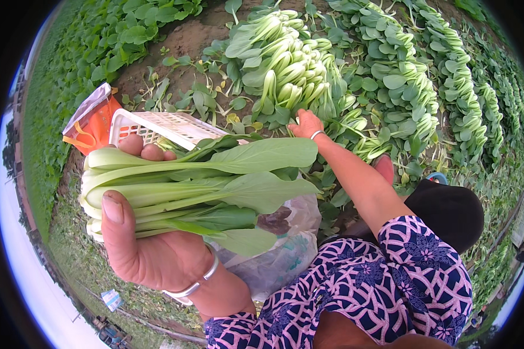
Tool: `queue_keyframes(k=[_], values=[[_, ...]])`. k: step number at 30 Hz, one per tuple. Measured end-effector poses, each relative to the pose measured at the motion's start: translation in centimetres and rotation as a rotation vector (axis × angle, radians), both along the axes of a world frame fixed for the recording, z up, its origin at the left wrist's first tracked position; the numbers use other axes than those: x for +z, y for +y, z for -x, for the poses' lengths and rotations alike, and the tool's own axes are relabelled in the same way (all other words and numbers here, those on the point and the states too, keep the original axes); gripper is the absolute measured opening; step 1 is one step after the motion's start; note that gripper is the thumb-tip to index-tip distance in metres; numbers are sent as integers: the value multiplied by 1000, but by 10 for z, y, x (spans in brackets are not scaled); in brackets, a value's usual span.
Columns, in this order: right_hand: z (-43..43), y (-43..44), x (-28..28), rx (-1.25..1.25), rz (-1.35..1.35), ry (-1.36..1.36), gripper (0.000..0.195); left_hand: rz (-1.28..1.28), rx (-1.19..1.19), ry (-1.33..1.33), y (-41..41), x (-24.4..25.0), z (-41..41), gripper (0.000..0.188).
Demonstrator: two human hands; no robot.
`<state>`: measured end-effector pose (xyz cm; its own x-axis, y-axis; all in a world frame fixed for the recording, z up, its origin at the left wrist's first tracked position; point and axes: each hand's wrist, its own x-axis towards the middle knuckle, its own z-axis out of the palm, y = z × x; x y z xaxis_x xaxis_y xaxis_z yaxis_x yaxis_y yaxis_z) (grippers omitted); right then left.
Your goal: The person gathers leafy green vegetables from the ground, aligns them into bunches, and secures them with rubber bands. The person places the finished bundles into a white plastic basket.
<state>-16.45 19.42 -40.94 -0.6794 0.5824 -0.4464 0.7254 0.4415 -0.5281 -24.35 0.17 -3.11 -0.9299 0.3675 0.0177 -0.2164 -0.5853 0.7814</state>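
My left hand (157,253) is close to the camera, shut on a bunch of bok choy (192,187), its pale stems to the left and its green leaves to the right. Farther off, my right hand (306,124) reaches down at the lower edge of a large pile of bok choy (292,61); a pale stem end shows by its fingers, but leaves hide what the fingertips hold. Smaller loose bok choy (371,146) lie just right of that forearm.
A white plastic crate (170,124) stands behind the held bunch, beside an orange bag (98,124). Long rows of cut bok choy (406,74) lie at the right. Leafy plants (109,39) grow at the upper left. Clear plastic sheeting (284,253) covers my lap.
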Motion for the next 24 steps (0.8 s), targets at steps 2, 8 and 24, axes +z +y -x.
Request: queue_keyframes(k=[2,8,24], values=[[2,-14,-4,66,-14,-84,39,3,15,-42,1,2,-1,51],[-30,-29,10,-184,196,189,44,209,79,-22,15,9,-10,54],[-158,-16,386,-182,184,1090,52,233,-403,172,43,25,-80,56]])
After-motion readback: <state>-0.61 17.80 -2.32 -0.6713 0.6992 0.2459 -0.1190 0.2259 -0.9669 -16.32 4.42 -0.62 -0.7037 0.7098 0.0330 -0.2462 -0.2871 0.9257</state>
